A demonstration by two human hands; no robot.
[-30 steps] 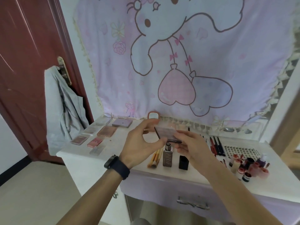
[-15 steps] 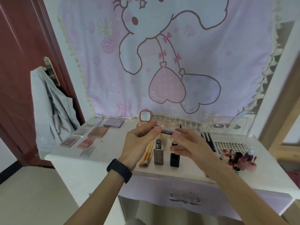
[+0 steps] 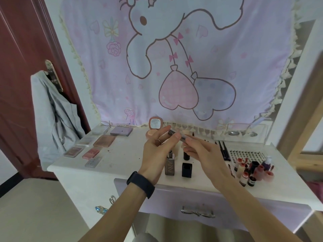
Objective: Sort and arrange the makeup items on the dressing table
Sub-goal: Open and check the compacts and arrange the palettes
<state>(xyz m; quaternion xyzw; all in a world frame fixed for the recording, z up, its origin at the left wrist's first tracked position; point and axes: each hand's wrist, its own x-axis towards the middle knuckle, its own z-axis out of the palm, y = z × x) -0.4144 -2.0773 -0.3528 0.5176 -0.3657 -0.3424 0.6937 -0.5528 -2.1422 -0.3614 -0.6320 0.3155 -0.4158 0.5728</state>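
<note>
Between the left hand (image 3: 156,152) and the right hand (image 3: 206,156) is a thin flat case (image 3: 172,132), pinched by both. Just below them, a brown bottle (image 3: 169,165) stands on the table (image 3: 122,159).

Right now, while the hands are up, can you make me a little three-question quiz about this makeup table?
1. True or false: the flat makeup case is lying on the dressing table.
2. Which wrist wears the black band? A left, B right, C neither.
3. Fill in the gap: the pink mirror compact stands open at the ___ of the table.

Key
1. False. The left hand and right hand pinch it in the air above the table.
2. A
3. back
</note>
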